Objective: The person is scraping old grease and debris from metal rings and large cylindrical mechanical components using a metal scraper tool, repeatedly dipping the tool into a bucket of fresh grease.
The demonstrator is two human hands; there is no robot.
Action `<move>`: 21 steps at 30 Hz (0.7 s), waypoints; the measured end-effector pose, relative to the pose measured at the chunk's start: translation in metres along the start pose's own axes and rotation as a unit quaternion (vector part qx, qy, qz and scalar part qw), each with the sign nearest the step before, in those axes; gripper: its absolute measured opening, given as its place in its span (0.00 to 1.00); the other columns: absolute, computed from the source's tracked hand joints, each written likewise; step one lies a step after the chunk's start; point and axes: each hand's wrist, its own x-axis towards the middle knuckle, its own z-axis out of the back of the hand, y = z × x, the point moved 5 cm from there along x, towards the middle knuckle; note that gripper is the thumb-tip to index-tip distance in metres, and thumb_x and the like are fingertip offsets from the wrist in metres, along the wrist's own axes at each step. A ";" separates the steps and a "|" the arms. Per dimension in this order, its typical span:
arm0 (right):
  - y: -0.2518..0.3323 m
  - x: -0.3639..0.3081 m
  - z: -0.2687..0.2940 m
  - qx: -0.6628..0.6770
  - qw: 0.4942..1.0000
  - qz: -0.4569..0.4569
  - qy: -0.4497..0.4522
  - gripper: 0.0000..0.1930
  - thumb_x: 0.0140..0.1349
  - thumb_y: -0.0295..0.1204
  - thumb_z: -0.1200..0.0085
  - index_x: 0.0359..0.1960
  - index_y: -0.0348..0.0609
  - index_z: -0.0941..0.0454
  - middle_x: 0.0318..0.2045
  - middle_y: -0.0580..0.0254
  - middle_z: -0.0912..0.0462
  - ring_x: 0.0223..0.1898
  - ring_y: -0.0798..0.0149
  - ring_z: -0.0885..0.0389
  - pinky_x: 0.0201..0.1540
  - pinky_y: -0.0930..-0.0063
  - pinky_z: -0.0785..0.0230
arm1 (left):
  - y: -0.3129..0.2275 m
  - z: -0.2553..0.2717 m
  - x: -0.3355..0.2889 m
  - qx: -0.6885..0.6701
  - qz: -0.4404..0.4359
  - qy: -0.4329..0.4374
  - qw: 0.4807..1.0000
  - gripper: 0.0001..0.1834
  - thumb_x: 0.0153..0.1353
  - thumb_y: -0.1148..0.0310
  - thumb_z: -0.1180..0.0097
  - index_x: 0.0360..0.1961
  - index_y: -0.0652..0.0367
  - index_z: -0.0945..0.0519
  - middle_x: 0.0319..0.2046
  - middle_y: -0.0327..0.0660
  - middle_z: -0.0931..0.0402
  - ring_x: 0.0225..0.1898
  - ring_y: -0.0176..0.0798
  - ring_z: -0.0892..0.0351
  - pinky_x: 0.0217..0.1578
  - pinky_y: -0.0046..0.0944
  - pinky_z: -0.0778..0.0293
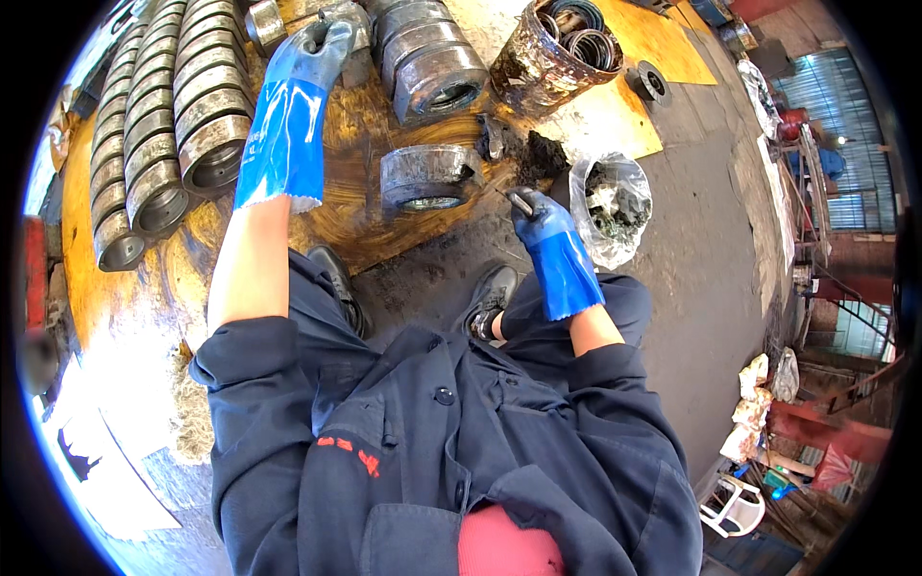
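My left hand (315, 53), in a long blue rubber glove, reaches to the far side of the worktable. Its fingers curl closed at a greasy metal ring (358, 65), and the grip is partly hidden. My right hand (544, 223), gloved the same way, is closed around a slim metal tool (521, 202) whose thin tip points toward the table; its exact kind is unclear. Between the hands, a single thick metal ring (423, 177) sits near the table's front edge, apart from both. Dark, oily rags (523, 152) lie just beyond my right hand.
Long rows of metal rings (154, 144) fill the table's left side, with another row (432, 67) at the back. A rusty bucket (549, 62) holds several rings. A small dark ring (649, 83) lies right of it. A plastic-lined bin (615, 211) stands beside my right hand.
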 end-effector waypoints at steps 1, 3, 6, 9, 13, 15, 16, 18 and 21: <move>0.009 0.004 0.002 -0.005 1.000 -0.015 0.008 0.14 0.58 0.37 0.47 0.46 0.62 0.20 0.41 0.54 0.18 0.45 0.49 0.20 0.48 0.61 0.26 | 0.002 0.003 -0.002 -0.008 0.011 0.007 1.000 0.24 0.62 0.48 0.49 0.45 0.59 0.20 0.32 0.41 0.21 0.33 0.37 0.27 0.36 0.37 0.30; -0.050 0.031 -0.013 -0.017 0.992 0.060 -0.106 0.07 0.58 0.30 0.47 0.38 0.48 0.22 0.33 0.54 0.18 0.34 0.51 0.20 0.37 0.65 0.27 | -0.021 -0.017 0.002 -0.056 0.013 0.039 0.998 0.24 0.62 0.48 0.51 0.48 0.56 0.21 0.42 0.50 0.20 0.45 0.53 0.21 0.48 0.43 0.29; -0.035 0.035 -0.012 0.118 0.990 -0.069 -0.031 0.05 0.58 0.27 0.46 0.36 0.48 0.21 0.31 0.58 0.19 0.31 0.56 0.20 0.33 0.68 0.28 | 0.000 -0.008 -0.001 -0.002 0.050 0.033 0.998 0.23 0.63 0.50 0.49 0.48 0.57 0.20 0.41 0.50 0.19 0.44 0.51 0.21 0.47 0.42 0.28; 0.005 -0.002 0.013 0.076 0.995 0.058 -0.021 0.15 0.53 0.24 0.44 0.44 0.49 0.20 0.37 0.57 0.17 0.38 0.55 0.18 0.40 0.66 0.26 | -0.013 0.002 -0.006 -0.070 0.045 0.043 0.996 0.24 0.62 0.49 0.48 0.48 0.58 0.21 0.40 0.51 0.19 0.44 0.51 0.21 0.47 0.42 0.28; 0.068 -0.028 0.041 -0.101 0.988 0.090 0.070 0.23 0.49 0.23 0.42 0.50 0.53 0.23 0.43 0.58 0.18 0.44 0.52 0.19 0.48 0.63 0.25 | 0.007 -0.004 0.004 -0.038 0.017 0.015 0.999 0.24 0.62 0.48 0.48 0.48 0.57 0.20 0.34 0.39 0.21 0.34 0.34 0.25 0.36 0.34 0.28; 0.055 -0.016 0.040 -0.063 0.992 0.099 0.044 0.24 0.49 0.23 0.42 0.50 0.54 0.23 0.43 0.58 0.18 0.44 0.52 0.19 0.46 0.63 0.25 | 0.013 -0.010 0.006 -0.024 0.006 0.010 1.000 0.24 0.62 0.49 0.47 0.47 0.57 0.19 0.31 0.35 0.22 0.30 0.29 0.26 0.31 0.31 0.28; 0.054 -0.015 0.041 -0.126 0.988 0.084 0.037 0.24 0.49 0.24 0.42 0.51 0.54 0.24 0.42 0.57 0.17 0.43 0.52 0.19 0.45 0.63 0.25 | 0.018 -0.010 0.004 -0.024 0.008 0.013 1.000 0.24 0.62 0.49 0.47 0.47 0.57 0.19 0.31 0.35 0.22 0.29 0.28 0.27 0.31 0.31 0.28; 0.051 -0.024 0.039 -0.104 0.981 0.165 -0.007 0.22 0.50 0.25 0.43 0.51 0.55 0.24 0.41 0.57 0.17 0.42 0.53 0.18 0.43 0.61 0.25 | -0.015 -0.006 -0.004 -0.139 0.007 0.109 0.984 0.23 0.61 0.48 0.47 0.44 0.58 0.19 0.28 0.34 0.23 0.27 0.28 0.28 0.30 0.31 0.29; 0.083 -0.034 0.024 -0.220 0.949 0.206 0.086 0.22 0.52 0.27 0.44 0.51 0.55 0.26 0.38 0.56 0.18 0.37 0.55 0.18 0.35 0.55 0.25 | -0.049 0.014 -0.015 -0.186 0.021 0.148 0.971 0.23 0.61 0.49 0.47 0.40 0.60 0.19 0.26 0.34 0.24 0.25 0.29 0.29 0.29 0.32 0.30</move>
